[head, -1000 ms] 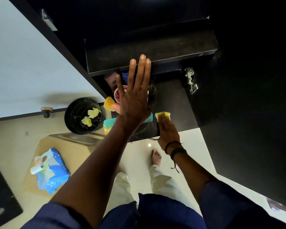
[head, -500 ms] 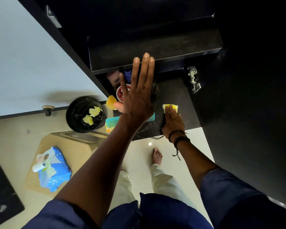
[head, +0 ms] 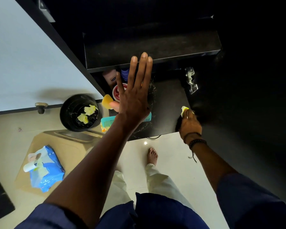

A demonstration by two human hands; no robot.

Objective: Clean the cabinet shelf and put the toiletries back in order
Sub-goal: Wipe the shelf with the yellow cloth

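My left hand (head: 134, 95) is held flat and open against the front edge of the upper black shelf (head: 155, 45), fingers straight. My right hand (head: 189, 124) grips a yellow wipe (head: 184, 110) pressed on the right end of the lower black shelf (head: 168, 103). At the left of that shelf stand a pink tube (head: 109, 78), a blue bottle (head: 125, 74), a red-and-white round container (head: 118, 92) and a yellow sponge (head: 106, 101). A teal comb (head: 108, 121) lies at the shelf's front edge, partly behind my forearm.
A black bin (head: 78, 113) with crumpled yellow wipes stands on the floor left of the cabinet. A blue wipes pack (head: 45, 169) lies on a tan mat. A metal hinge (head: 191, 80) sits on the cabinet's right wall. My bare foot (head: 152, 156) is on the white floor.
My right hand has slid the yellow wipe from the middle front of the lower shelf to its right end. My left hand has stayed on the upper shelf's edge.
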